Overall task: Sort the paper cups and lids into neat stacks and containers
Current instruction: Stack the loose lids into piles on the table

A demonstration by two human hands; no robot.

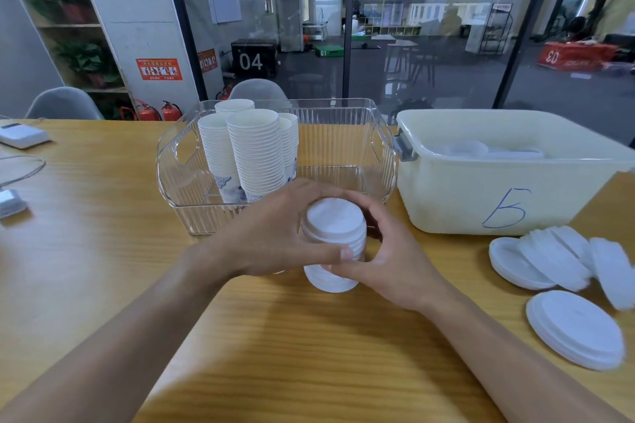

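1. Hands are meeting in the middle of the wooden worktop [103,216], just in front of the clear bin [343,134].
2. Both hands are holding one lid stack [335,240], which is standing upright on the worktop.
3. Left hand [275,233] is wrapping the stack from the left side, its grip clamped on the lids, with the thumb lying across the front.
4. Right hand [388,257] is wrapping it from the right side, its grip clamped on the lids too, with fingers curling behind the top.
5. Cups [254,151] are standing in tall stacks inside the clear bin, all in its left part.
6. Cream tub [481,189] is sitting to the right of the clear bin, with a blue mark on its front and some lids [470,149] lying inside.
7. More loose lids [556,257] are lying in a leaning row on the worktop, in front of the tub.
8. One big lid [577,330] is lying flat by itself, near the right arm.
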